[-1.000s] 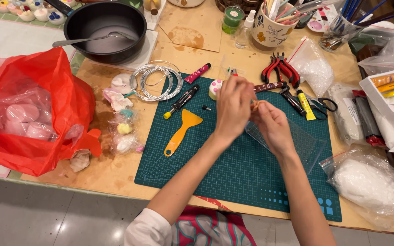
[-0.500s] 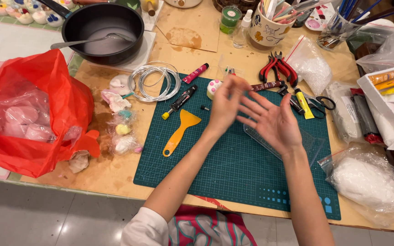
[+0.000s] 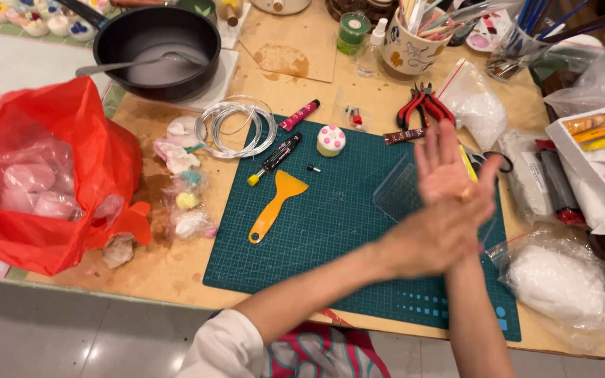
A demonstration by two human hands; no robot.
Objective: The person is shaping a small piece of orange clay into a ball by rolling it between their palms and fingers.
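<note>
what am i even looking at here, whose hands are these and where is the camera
The camera sits on a person's head and looks down, so the two bare arms coming up from the bottom edge are that person's own. There is no machine.

The left hand lies across the right hand, palms pressed together above a dark green cutting mat. The hands are blurred, so whether something small sits between the palms cannot be told.

On the mat lie an orange scraper, a black marker and a small white cupcake-shaped piece with pink dots. Next to the mat are a coil of silver wire, red-handled pliers and a red plastic bag. Further back stands a black pan with a spoon, and a mug of brushes. At the right edge is a tray of paints.
</note>
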